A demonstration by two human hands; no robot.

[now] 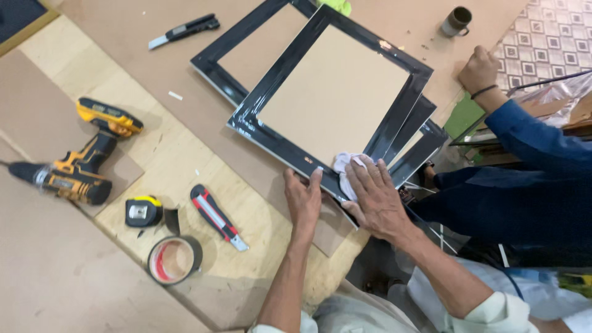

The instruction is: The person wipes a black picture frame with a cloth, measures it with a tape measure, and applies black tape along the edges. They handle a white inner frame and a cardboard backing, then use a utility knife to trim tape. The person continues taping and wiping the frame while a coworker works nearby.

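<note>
A glossy black picture frame with a brown backing board lies on top of a stack of similar frames. My left hand rests flat on the frame's near edge, fingers apart. Under the palm of my right hand is a crumpled white cloth, pressed onto the frame's near corner. A second black frame sticks out from beneath at the far left.
On the plywood bench lie a yellow and black cordless drill, a tape measure, a red utility knife and a roll of tape. A black utility knife and a mug sit farther away. Another person in a blue sleeve is at the right.
</note>
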